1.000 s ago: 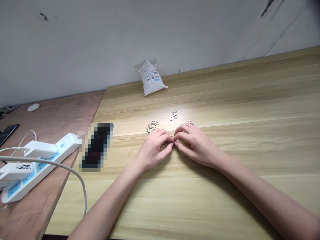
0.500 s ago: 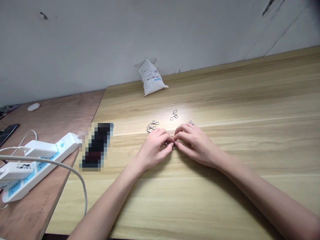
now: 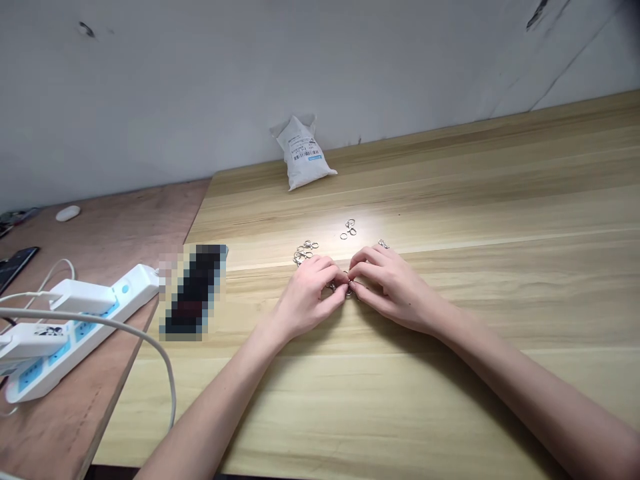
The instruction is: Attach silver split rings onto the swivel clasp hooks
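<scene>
My left hand (image 3: 310, 293) and my right hand (image 3: 390, 287) meet at the middle of the light wooden table (image 3: 450, 220), fingertips pinched together. Between them sits a small silver key ring with clasp (image 3: 347, 288), gripped by both hands. Just beyond my left knuckles lies a small pile of metal clasps and rings (image 3: 305, 250). A second little cluster of rings (image 3: 349, 229) rests farther back, and one more metal piece (image 3: 383, 244) shows behind my right hand.
A white packet with a barcode label (image 3: 301, 155) leans by the wall. At the left lie a white power strip (image 3: 75, 320) with plugs and a grey cable, a blurred dark object (image 3: 194, 290), a white mouse (image 3: 67, 213) and a dark phone (image 3: 15, 263) on the reddish table.
</scene>
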`<state>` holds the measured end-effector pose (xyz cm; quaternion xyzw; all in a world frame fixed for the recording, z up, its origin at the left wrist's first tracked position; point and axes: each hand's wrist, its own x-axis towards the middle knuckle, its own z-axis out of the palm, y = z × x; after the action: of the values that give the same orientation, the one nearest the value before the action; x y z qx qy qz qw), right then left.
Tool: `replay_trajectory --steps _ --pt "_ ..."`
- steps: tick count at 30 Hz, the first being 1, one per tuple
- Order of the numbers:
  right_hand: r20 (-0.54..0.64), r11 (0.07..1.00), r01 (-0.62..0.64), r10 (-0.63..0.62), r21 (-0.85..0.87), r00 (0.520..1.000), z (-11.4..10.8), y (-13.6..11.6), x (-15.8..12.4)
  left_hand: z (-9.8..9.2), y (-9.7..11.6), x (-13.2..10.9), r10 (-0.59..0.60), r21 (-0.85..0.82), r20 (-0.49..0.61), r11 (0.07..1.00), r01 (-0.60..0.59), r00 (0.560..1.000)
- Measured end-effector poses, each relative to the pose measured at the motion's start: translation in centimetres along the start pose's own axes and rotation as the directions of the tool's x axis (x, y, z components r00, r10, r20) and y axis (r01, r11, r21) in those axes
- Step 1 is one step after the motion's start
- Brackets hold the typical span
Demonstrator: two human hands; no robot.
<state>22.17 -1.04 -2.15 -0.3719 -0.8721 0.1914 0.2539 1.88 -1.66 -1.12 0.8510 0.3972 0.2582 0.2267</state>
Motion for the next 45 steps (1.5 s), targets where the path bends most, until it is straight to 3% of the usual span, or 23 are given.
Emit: replay_trajectory --steps 45 --pt "-0.004 1.000 0.016 -0.016 -0.002 1.000 -0.18 -0.10 -0.05 -0.05 -0.05 -0.03 0.001 0.015 0.013 1.000 -0.001 1.000"
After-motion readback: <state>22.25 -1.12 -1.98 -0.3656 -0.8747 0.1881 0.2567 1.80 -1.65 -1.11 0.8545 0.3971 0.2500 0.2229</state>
